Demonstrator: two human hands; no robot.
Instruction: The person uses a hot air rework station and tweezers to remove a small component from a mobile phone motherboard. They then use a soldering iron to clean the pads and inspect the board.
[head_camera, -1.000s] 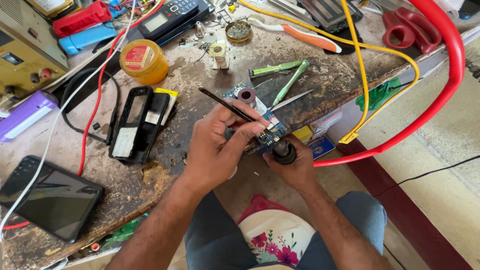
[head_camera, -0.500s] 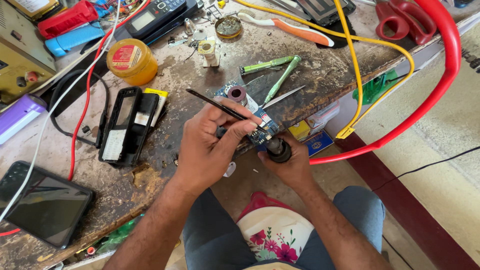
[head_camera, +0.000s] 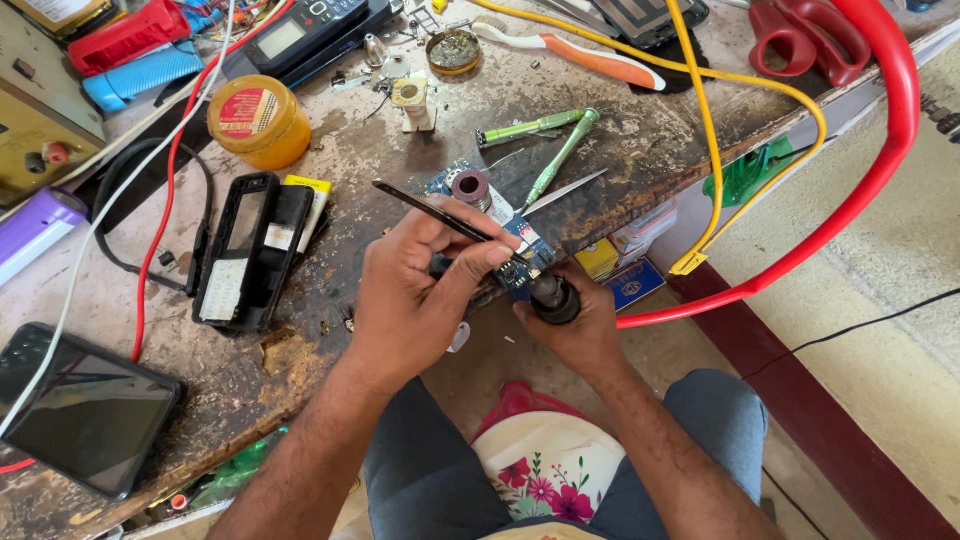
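Change: between the earlier frames and now both hands stay locked together at the near edge of the bench; only the view drifts a little, so the bench items sit slightly lower and further left in the picture.
Meaning: the grip looks unchanged, which suggests steady fine work on the board rather than a switch of tool.
Left hand: fingers pinched around a thin black tool, its free end slanting up to the far left, its tip hidden down at the board.
Right hand: curled and closed around a dark cylindrical piece, just below the board.
Circuit board: small, blue, held between the two hands at the bench edge, mostly covered by fingers.
Bench: worn and stained.
Left of the hands: an open black phone shell; further left and nearer, a dark tablet.
Far side: an orange tub, two green screwdrivers.
Right: a red cable and a yellow cable looping off the bench.
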